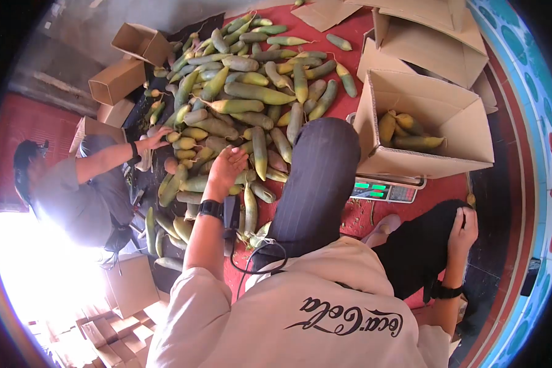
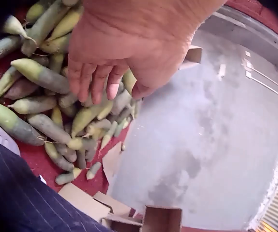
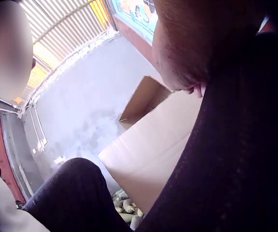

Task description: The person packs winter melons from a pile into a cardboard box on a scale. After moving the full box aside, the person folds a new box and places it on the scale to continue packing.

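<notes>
A big heap of green radishes (image 1: 251, 92) covers the floor mat. My left hand (image 1: 229, 164) is over the near side of this heap, palm turned up and fingers loosely extended, holding nothing. In the left wrist view, the fingers of the left hand (image 2: 129, 48) overlap the radishes (image 2: 47, 125) behind them. My right hand (image 1: 463, 232) rests on my right knee, its fingers loosely bent, with no object in it. Beyond my knees, an open cardboard box (image 1: 423, 156) with several radishes (image 1: 411, 126) inside stands on a digital scale (image 1: 383, 190) with lit green digits.
Across the heap at the left, another person (image 1: 80, 190) reaches a hand (image 1: 156, 140) to the radishes. Empty cardboard boxes (image 1: 119, 81) stand at the far left, and more cardboard (image 1: 423, 46) is stacked behind the scale. A patterned wall (image 1: 533, 104) runs along the right.
</notes>
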`<state>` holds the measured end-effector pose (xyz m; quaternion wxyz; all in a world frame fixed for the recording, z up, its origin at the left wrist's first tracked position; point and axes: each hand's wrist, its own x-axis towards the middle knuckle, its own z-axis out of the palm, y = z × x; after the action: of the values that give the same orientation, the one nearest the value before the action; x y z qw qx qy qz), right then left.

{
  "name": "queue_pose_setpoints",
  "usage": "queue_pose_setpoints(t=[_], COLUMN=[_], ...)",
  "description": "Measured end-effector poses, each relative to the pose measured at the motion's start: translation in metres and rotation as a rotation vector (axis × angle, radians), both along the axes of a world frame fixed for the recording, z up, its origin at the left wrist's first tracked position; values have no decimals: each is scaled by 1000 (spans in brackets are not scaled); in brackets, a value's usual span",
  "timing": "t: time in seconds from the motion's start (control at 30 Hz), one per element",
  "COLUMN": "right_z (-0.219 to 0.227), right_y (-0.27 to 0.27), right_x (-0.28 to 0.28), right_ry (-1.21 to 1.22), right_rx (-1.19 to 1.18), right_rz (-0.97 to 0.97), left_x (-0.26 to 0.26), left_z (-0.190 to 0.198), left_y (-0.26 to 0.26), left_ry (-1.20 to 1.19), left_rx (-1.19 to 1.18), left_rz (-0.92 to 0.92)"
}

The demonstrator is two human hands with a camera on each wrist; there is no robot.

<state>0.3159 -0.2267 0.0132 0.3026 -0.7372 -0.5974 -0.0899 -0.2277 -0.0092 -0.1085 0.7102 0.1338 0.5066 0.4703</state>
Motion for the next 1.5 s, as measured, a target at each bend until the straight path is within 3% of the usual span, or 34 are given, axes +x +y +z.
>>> queue_pose_setpoints(t=[0.2, 0.3, 0.33, 0.4, 0.43, 0.47, 0.6, 0.67, 0.7, 0.73, 0.8, 0.87, 0.93, 1.0, 1.03, 1.07, 1.13, 1.23, 1.33, 1.37, 1.5], right_z=[1, 3, 3, 3, 5, 6, 4, 7, 7, 7, 9, 10, 12, 11, 13, 13, 14, 18, 15, 13, 10], right_y=[2, 4, 5, 7, 9, 10, 15, 21, 24, 27, 29, 32, 34, 37, 37, 37, 35, 36, 30, 27, 18], right_x=[-2, -3, -3, -4, -6, -8, -8, -11, -12, -13, -15, -15, -15, -18, -18, -19, -19, -21, -17, -16, -12], right_ry=[-41, -97, -122, -150, -146, -142, -149, -166, -164, -160, -153, -132, -134, -122, -127, -133, -108, -75, -70, -81, -46], right_rx=[-116, -169, -178, -192, -226, -260, -292, -312, -307, -311, -319, -344, -333, -309, -305, -305, -285, -254, -214, -193, -148], right_rz=[-56, -59, -50, -39, -68, -99, -119, -108, -108, -100, -93, -61, -61, -63, -53, -44, -44, -32, -13, 1, -11], left_x=[-9, -47, -39, -18, -20, -20, -6, 5, 5, 14, 35, 29, 13, 42, 48, 50, 53, 50, 58, 53, 81], left_z=[-69, -187, -183, -158, -192, -214, -281, -284, -283, -257, -199, -227, -238, -186, -181, -164, -129, -70, -2, 2, 101], left_y=[21, 36, 36, 38, 38, 39, 36, 37, 38, 40, 39, 40, 41, 41, 40, 39, 38, 30, 27, 30, 24], left_ry=[276, 307, 300, 1354, 1054, 1051, 931, 871, 1034, 1038, 1241, 1232, 755, 415, 201, 97, -97, -150, -17, -64, -31], left_rx=[-262, -193, -202, 212, -100, -102, -225, -277, -377, -373, -446, -375, -253, -432, -448, -454, -406, -266, -152, -59, 193], left_rz=[-36, -168, -170, -1167, -747, -747, -409, -238, -262, -259, -529, -572, -878, -429, -255, -192, -151, -209, -251, -299, -338])
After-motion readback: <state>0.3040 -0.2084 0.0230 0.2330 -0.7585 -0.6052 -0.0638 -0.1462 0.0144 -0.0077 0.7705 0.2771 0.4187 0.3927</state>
